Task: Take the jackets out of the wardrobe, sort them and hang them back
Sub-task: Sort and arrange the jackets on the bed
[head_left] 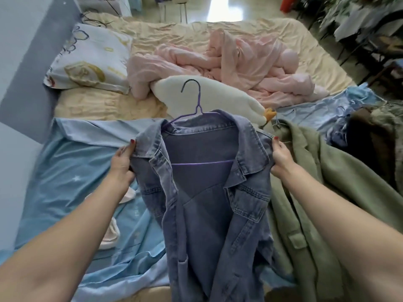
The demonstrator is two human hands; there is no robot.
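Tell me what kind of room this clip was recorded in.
Most likely a bedroom in a home: a bed with a rumpled beige sheet, a patterned pillow and a crumpled pink quilt. Both hands hold a denim jacket on a hanger over it.

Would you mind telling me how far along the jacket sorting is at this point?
Done: jackets are out of the wardrobe; an olive jacket and darker garments lie on the bed. In hand: the left hand and right hand each have a grip on a shoulder of the denim jacket, which is already on its purple hanger. Left: the jackets on the bed remain unhung, and no wardrobe is in view.
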